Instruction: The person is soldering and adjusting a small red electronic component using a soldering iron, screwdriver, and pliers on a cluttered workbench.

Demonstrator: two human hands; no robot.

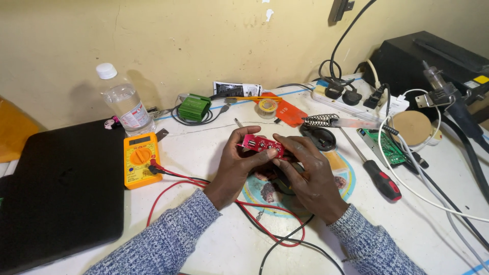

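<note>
A small red circuit board (260,145) with round parts along its edge is held up over the middle of the white table (214,244). My left hand (235,165) grips the board's left end, thumb on its near face. My right hand (308,175) holds its right end, fingers curled behind it. Both sleeves are grey-blue knit. Red and black probe leads (175,177) run from a yellow multimeter (138,159) under my wrists.
A closed black laptop (61,193) lies at left, a clear water bottle (125,102) behind the meter. A green box (194,107), solder reel (268,106), soldering iron stand (321,122), red-handled screwdriver (379,178), green board (387,147), power strip (351,97) and white cables fill the right.
</note>
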